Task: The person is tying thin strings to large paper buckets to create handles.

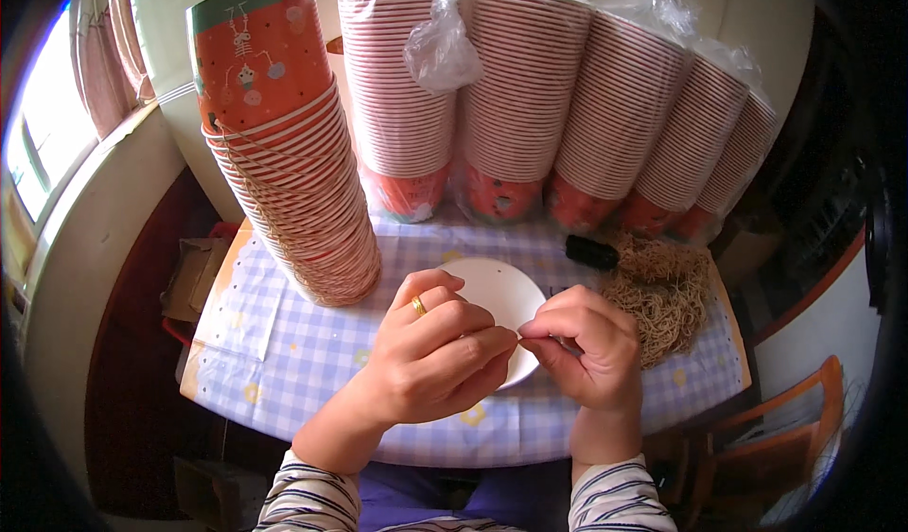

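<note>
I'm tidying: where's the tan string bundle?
In the head view, the string bundle lies on the right of the table, beside the right hand, in front of wrapped cup stacks.

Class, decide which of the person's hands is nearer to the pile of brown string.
Right. The right hand is just left of the brown string; the left hand is farther left, beyond the right hand.

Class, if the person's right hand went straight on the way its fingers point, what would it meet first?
Most likely the left hand: the right hand points its fingers leftward at it, and the two look nearly touching, though exact depth is unclear.
</note>
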{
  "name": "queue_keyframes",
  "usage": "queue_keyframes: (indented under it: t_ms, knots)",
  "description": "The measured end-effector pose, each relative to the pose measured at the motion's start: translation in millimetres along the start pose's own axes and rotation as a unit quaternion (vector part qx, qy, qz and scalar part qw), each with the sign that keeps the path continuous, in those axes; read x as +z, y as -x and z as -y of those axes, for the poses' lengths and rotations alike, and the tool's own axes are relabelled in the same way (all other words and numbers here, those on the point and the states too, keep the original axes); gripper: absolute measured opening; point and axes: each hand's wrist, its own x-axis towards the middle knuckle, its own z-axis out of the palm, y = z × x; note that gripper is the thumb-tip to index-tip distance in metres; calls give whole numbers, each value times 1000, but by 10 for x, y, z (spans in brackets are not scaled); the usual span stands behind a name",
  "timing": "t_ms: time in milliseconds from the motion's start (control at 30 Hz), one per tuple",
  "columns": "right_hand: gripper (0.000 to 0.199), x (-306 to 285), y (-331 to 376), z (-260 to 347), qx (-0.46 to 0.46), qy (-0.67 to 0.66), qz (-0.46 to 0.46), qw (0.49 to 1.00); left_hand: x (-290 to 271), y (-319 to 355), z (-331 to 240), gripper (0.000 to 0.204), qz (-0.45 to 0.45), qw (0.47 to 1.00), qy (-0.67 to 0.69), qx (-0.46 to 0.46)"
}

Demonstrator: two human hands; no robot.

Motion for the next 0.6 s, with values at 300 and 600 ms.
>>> queue_keyframes:
  t_ms: [300, 600]
  knots:
    - [20, 21, 0, -20, -30, 38, 8, 999, -4, -2, 16, 21, 1, 1000, -15, -4]
    - [20, 38, 1, -26, -44, 65, -7, 997, -2, -4, 19, 22, -3, 1000, -17, -7]
